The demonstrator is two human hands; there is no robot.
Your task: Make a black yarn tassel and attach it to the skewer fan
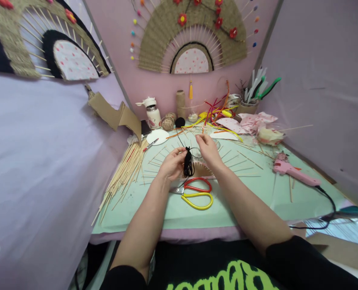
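Between the fingertips of my left hand (173,163) is the top of a black yarn tassel (189,165), its looped strands hanging down over the table. My right hand (208,150) is raised to the right of it, fingers pinched together on a black cord that curves across to the tassel's top. Another black strand runs up from the tassel toward a small black yarn ball (180,122). Just below the tassel lies a pair of scissors (197,194) with one red and one yellow handle. Behind my hands, thin sticks fan out around a brown woven piece (203,170).
Bamboo sticks (121,177) are heaped at the left. A pink glue gun (296,171) with a black cable lies at the right. Along the back stand a white bottle (153,114), a twine spool (180,104) and colourful pipe cleaners (217,112). Decorated fans (194,40) hang on the walls.
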